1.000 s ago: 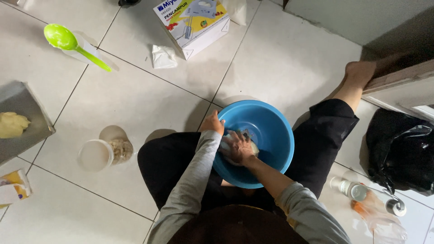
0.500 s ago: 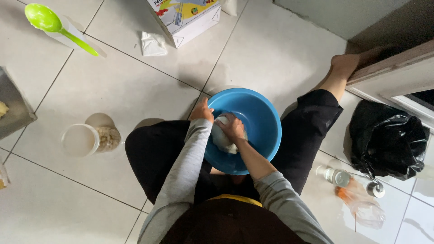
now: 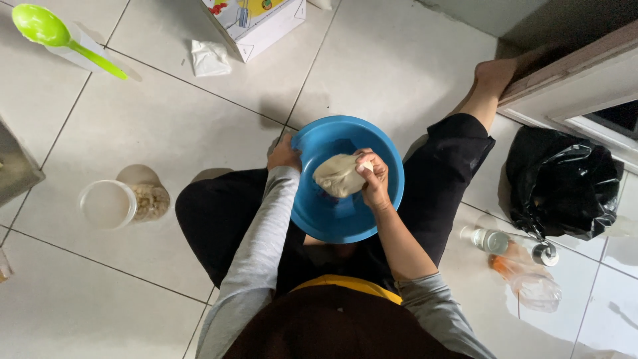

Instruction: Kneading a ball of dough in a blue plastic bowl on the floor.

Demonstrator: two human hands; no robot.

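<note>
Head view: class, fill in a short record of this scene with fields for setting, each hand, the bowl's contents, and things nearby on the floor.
setting: person seated on tiled floor, bowl in lap
left hand: grips bowl rim
right hand: shut on dough, lifting it over the bowl
bowl contents: dough only
floor, left: green spoon, jar, box
floor, right: black bag, bottle

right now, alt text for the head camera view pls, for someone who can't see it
Seen from above, a person sitting on a tiled floor grips a lump of pale dough with the right hand over a blue bowl, the left hand holding its rim. A green spoon and black bag lie nearby.
</note>
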